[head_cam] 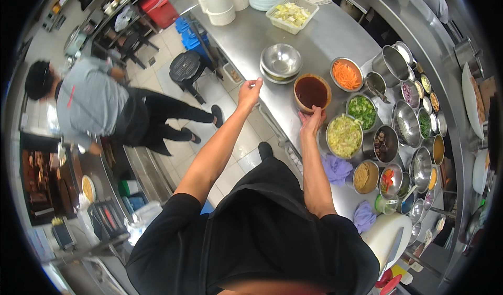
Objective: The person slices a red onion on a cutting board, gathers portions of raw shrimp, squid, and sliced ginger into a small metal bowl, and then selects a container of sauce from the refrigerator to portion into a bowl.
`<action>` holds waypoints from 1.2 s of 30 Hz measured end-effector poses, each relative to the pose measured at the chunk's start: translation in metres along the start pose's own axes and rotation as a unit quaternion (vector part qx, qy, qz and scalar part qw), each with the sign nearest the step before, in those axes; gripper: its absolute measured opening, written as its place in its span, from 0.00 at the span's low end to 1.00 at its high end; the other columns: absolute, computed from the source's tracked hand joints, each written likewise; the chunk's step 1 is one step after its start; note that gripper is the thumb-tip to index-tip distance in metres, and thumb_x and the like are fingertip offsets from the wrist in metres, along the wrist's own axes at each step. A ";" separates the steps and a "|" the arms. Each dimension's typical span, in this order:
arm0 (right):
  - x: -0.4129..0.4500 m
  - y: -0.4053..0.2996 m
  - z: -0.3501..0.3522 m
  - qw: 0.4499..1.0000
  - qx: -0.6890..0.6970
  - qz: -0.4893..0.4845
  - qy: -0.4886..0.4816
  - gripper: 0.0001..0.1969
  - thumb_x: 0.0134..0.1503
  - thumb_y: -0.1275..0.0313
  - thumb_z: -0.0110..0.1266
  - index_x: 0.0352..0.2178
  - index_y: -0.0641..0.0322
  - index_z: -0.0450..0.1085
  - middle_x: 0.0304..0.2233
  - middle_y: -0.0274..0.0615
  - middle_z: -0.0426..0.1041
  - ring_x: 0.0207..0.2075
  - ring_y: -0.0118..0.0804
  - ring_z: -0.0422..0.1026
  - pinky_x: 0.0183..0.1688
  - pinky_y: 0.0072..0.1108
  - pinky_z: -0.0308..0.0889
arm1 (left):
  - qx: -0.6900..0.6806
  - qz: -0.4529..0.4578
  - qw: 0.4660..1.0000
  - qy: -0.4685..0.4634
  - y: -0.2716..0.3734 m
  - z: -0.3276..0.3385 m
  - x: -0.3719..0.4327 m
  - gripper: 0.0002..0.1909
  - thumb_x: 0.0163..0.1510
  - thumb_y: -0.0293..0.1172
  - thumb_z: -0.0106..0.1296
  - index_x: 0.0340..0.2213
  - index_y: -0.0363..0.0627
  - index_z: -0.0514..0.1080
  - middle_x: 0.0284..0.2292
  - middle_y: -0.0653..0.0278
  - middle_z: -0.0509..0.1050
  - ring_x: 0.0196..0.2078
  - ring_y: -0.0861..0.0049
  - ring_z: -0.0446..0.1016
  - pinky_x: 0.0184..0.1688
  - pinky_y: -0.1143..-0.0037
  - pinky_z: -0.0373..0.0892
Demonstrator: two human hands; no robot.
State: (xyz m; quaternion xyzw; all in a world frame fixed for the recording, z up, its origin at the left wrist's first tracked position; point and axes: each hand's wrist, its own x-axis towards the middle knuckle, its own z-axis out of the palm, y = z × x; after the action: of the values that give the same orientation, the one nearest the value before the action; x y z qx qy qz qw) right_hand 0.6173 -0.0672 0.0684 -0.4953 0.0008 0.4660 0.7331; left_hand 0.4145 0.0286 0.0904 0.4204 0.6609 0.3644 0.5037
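My right hand (312, 120) grips the near rim and side of a round tub of dark red-brown sauce (311, 93) on the steel counter. Over the counter's left edge, my left hand (250, 93) is raised, thumb and forefinger close together, with nothing visible in it. Just beyond it sit stacked steel bowls (281, 60). Right of the sauce stand steel containers of shredded carrot (346, 75), chopped green onion (360, 112) and shredded cabbage (344, 136). A purple cloth (336, 170) lies close to my right forearm.
A white basket of cut cabbage (292, 14) and stacked white bowls (221, 6) stand at the far end. Many small ingredient containers fill the right side. A knife (394, 248) lies on a white cutting board (383, 236). Behind a black stool (190, 68), a co-worker (94, 98) stands at left.
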 end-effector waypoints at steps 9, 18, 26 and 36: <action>0.061 -0.003 0.040 0.998 -0.052 -0.017 0.017 0.29 0.49 0.69 0.51 0.53 0.58 0.54 0.43 0.43 0.64 0.40 0.42 0.67 0.42 0.33 0.65 | 0.106 -0.043 0.993 0.007 0.028 0.020 0.160 0.16 0.42 0.40 0.53 0.27 0.39 0.68 0.31 0.55 0.74 0.30 0.63 0.73 0.35 0.68 0.69; 0.006 -0.030 0.085 0.812 -0.455 -0.359 0.064 0.13 0.53 0.69 0.52 0.39 0.64 0.67 0.35 0.42 0.71 0.34 0.36 0.70 0.36 0.24 0.65 | -0.159 -0.177 0.966 -0.100 0.072 -0.022 0.169 0.18 0.49 0.33 0.47 0.39 0.33 0.65 0.35 0.54 0.69 0.32 0.63 0.71 0.34 0.63 0.71; 0.085 0.032 0.198 0.527 -0.724 -0.429 -0.122 0.09 0.46 0.75 0.52 0.32 0.64 0.71 0.43 0.51 0.67 0.42 0.52 0.66 0.43 0.36 0.64 | -0.185 -0.116 0.973 -0.068 0.073 -0.043 0.177 0.18 0.50 0.36 0.47 0.38 0.34 0.66 0.36 0.57 0.69 0.37 0.67 0.71 0.39 0.66 0.69; -0.025 -0.054 0.152 0.655 -0.576 -0.487 -0.045 0.08 0.40 0.81 0.57 0.26 0.62 0.74 0.45 0.53 0.65 0.45 0.51 0.66 0.45 0.34 0.62 | -0.077 -0.082 0.982 -0.150 0.067 -0.008 0.178 0.17 0.50 0.34 0.46 0.38 0.32 0.65 0.35 0.56 0.67 0.38 0.67 0.70 0.33 0.65 0.71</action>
State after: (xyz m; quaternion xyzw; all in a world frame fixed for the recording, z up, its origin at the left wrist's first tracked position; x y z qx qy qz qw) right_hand 0.5700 0.0221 0.1965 -0.7262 -0.5422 -0.0290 0.4217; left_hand 0.3947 0.2175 0.0893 0.3744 0.5803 0.3046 0.6560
